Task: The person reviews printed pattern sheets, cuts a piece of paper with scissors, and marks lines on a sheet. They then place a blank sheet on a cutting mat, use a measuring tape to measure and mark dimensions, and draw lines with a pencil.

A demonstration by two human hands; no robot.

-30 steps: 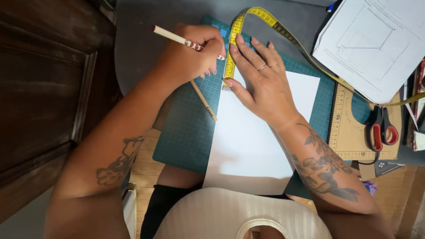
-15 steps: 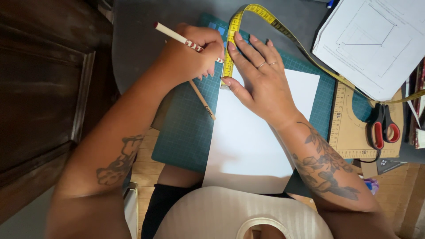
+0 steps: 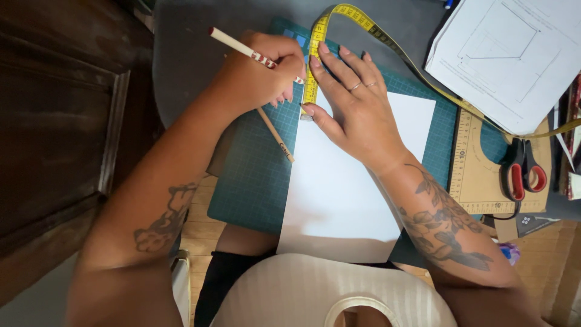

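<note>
My left hand (image 3: 260, 75) grips a white pencil with red markings (image 3: 242, 48), its tip down at the left edge of a white paper sheet (image 3: 345, 188). My right hand (image 3: 351, 109) lies flat on the sheet's upper part, fingers spread, pressing the end of a yellow measuring tape (image 3: 321, 36) along the paper's left edge. The paper rests on a green cutting mat (image 3: 254, 175). A second, plain wooden pencil (image 3: 275, 134) lies loose on the mat under my left hand.
A paper with a drawn diagram (image 3: 514, 54) lies at the upper right. Red-handled scissors (image 3: 521, 172) rest on a tan curved ruler (image 3: 478, 175) at the right. A dark wooden cabinet (image 3: 60, 121) stands to the left. The tape trails off right.
Both hands stay in nearly the same place; my left hand with the pencil shifted very slightly along the tape. The paper and tape have not moved.
</note>
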